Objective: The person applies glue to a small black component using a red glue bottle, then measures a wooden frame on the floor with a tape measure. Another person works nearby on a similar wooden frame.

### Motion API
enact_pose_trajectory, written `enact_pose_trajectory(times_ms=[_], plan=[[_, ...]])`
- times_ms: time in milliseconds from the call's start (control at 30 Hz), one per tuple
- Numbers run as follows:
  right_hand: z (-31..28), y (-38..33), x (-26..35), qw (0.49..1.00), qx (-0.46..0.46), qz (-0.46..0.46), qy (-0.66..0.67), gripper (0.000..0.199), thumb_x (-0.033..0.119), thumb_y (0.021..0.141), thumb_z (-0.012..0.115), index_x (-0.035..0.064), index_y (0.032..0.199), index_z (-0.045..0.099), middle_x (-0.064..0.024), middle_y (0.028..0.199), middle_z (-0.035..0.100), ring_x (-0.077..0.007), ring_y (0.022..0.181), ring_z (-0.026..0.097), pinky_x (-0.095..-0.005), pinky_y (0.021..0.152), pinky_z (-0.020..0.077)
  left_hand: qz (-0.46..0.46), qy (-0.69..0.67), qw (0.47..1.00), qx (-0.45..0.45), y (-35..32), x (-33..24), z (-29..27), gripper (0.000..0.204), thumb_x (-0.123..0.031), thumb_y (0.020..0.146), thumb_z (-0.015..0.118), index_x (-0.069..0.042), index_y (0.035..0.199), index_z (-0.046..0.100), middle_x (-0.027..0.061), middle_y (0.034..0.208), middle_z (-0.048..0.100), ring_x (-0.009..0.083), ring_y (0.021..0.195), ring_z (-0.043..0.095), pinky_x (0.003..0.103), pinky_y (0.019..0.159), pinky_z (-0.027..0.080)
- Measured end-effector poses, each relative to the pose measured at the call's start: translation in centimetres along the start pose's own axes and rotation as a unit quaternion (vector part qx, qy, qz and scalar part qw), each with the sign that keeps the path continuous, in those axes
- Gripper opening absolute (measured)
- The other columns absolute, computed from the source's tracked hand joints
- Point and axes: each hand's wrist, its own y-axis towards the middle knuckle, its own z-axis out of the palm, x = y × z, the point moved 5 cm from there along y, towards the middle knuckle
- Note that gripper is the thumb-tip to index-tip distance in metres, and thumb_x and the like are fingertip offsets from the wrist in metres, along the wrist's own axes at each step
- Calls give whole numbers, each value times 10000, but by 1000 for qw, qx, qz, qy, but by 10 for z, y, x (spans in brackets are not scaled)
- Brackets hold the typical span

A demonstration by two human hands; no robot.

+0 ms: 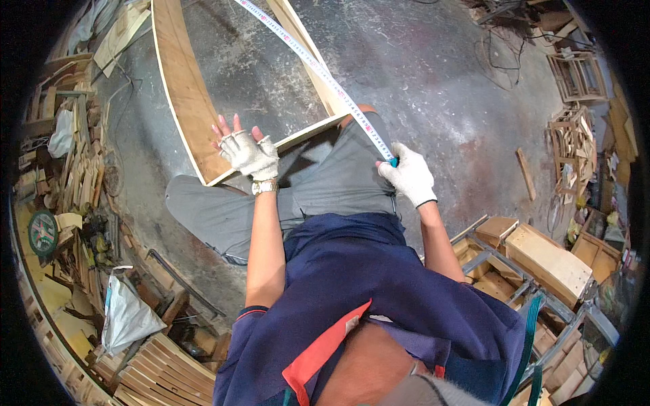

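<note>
A long three-sided frame of wooden boards (181,74) lies before me, its near end by my knees. My left hand (249,152), in a white glove with bare fingertips, is over the frame's near left corner. Its fingers are spread and hold nothing; whether it touches the wood, I cannot tell. My right hand (412,174), also in a white glove, is closed round a tape measure (394,162), whose teal case shows only in part. The white blade (315,66) runs out from it, up and left over the frame's right board, and leaves the view at the top.
Wood offcuts (81,155) are heaped along the left, with a white sack (128,314) below. A loose wooden strip (525,174) lies on the grey floor (433,88) to the right. Wooden boxes (548,260) stand at lower right, small wooden frames (572,145) farther up.
</note>
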Motion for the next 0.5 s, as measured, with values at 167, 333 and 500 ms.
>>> enact_pose_trajectory(times_ms=[167,333,500], plan=[[2,-1,-2,1000,-11,-4,-2,576,409,759,779,-14,1133,666,-230,858,699,-396,858,710,-440,760,536,2,28,1000,-1,-1,0,0,483,-170,889,626,-78,1363,601,204,1551,453,411,1476,363,585,1229,160],[1,-1,-2,1000,-9,-12,1,544,407,760,777,-7,1095,667,-227,821,685,-399,824,703,-450,732,526,4,34,999,4,2,0,1,470,-168,893,627,-80,1354,608,202,1548,458,411,1472,370,585,1229,159],[2,1,-4,1000,-1,-11,16,530,409,765,770,-8,1075,665,-227,817,682,-403,813,699,-459,717,522,1,37,999,5,1,0,1,460,-151,896,626,-76,1349,609,200,1545,460,417,1469,373,593,1228,155]])
